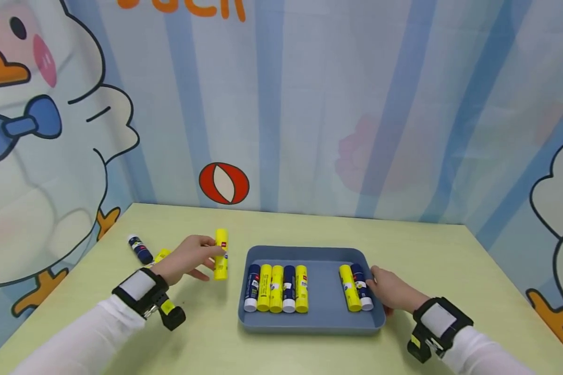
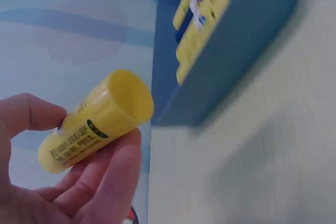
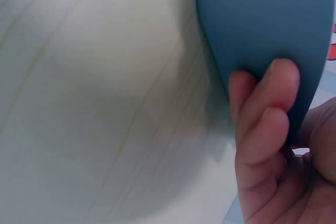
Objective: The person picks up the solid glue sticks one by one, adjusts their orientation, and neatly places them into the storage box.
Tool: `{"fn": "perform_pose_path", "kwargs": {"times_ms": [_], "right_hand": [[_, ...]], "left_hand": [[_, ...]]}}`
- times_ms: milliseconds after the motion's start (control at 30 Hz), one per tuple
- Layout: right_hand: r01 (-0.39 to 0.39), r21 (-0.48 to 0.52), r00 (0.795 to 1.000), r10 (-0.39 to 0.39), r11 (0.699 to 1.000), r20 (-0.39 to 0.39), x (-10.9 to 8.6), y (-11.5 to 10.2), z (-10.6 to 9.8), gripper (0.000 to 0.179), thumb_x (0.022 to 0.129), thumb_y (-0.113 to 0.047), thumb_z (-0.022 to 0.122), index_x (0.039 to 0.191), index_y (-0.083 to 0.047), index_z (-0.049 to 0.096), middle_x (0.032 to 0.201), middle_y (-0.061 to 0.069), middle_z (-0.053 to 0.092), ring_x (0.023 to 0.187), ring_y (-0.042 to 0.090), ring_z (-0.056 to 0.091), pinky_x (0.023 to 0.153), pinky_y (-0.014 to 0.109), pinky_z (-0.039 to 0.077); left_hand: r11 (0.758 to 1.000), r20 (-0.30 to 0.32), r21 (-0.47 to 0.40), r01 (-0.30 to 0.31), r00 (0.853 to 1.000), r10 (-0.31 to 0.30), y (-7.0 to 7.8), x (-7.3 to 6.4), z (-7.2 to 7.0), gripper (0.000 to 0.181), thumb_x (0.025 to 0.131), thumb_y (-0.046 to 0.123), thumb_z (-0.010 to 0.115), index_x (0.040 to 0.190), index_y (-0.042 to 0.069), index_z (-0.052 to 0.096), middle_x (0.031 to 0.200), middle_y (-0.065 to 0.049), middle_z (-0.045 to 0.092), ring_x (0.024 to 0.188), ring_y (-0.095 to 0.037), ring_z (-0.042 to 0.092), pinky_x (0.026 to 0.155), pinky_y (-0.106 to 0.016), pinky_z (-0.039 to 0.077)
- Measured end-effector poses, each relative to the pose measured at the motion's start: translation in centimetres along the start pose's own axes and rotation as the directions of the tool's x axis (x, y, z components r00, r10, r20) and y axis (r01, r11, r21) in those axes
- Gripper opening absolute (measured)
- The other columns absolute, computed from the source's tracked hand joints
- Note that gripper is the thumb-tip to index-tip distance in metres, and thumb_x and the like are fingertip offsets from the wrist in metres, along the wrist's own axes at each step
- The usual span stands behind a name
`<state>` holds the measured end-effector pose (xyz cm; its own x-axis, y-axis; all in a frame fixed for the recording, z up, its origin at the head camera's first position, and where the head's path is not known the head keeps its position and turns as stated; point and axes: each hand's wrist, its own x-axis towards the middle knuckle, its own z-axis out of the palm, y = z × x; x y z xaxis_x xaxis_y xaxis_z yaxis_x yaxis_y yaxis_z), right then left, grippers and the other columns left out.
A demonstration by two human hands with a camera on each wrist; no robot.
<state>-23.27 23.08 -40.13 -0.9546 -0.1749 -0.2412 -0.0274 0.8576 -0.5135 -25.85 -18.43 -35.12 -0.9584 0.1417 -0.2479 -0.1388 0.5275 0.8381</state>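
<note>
My left hand (image 1: 192, 258) pinches a yellow glue stick (image 1: 221, 239) between thumb and fingers, just left of the blue-grey tray (image 1: 309, 327). In the left wrist view, the held glue stick (image 2: 89, 129) shows a hollow round end facing the camera. My right hand (image 1: 396, 290) grips the tray's right rim, its fingers (image 3: 262, 135) against the outer wall and its thumb at the inner side. Inside the tray, several yellow and dark blue glue sticks (image 1: 276, 289) lie side by side at the left. At the right lie a yellow glue stick (image 1: 350, 289) and a dark blue one (image 1: 361, 286).
On the table's left side lie a dark blue glue stick (image 1: 140, 250) and a yellow one (image 1: 161, 254), partly hidden by my left wrist. The pale yellow table (image 1: 206, 344) ends at a cartoon-printed curtain (image 1: 300, 104).
</note>
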Motion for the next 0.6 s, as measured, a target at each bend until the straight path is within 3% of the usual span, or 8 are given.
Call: {"fn": "perform_pose_path", "kwargs": {"times_ms": [167,333,600], "right_hand": [[0.007,-0.002,1.0,-0.007,1.0,0.007,0.0,0.0,-0.1,0.018,0.102,-0.008,0.046,0.11,0.008,0.043,0.08,0.013,0.054,0.043,0.019,0.056,0.043,0.03,0.05],[0.008,-0.007,1.0,-0.008,1.0,0.011,-0.1,0.0,-0.2,0.019,0.102,-0.008,0.046,0.11,0.009,0.043,0.079,0.013,0.054,0.043,0.018,0.055,0.044,0.03,0.05],[0.021,-0.007,1.0,-0.021,1.0,0.018,-0.2,0.0,-0.1,0.018,0.102,-0.008,0.046,0.108,0.009,0.043,0.079,0.013,0.055,0.042,0.018,0.055,0.044,0.03,0.05]], "left_hand": [[0.993,0.044,-0.109,-0.044,0.998,0.049,2.1,0.3,2.5,0.056,0.094,0.024,0.06,0.139,0.001,0.038,0.108,-0.017,0.063,0.082,-0.024,0.064,0.062,-0.035,0.057],[0.976,0.115,-0.188,-0.11,0.984,0.133,4.0,0.9,5.3,0.06,0.093,0.02,0.06,0.146,0.013,0.033,0.106,-0.016,0.063,0.08,-0.026,0.064,0.061,-0.036,0.058],[0.974,0.225,-0.169,-0.151,0.956,0.187,6.1,2.0,9.5,0.058,0.094,0.018,0.062,0.144,0.012,0.033,0.099,-0.013,0.066,0.082,-0.029,0.066,0.065,-0.037,0.058]]}}
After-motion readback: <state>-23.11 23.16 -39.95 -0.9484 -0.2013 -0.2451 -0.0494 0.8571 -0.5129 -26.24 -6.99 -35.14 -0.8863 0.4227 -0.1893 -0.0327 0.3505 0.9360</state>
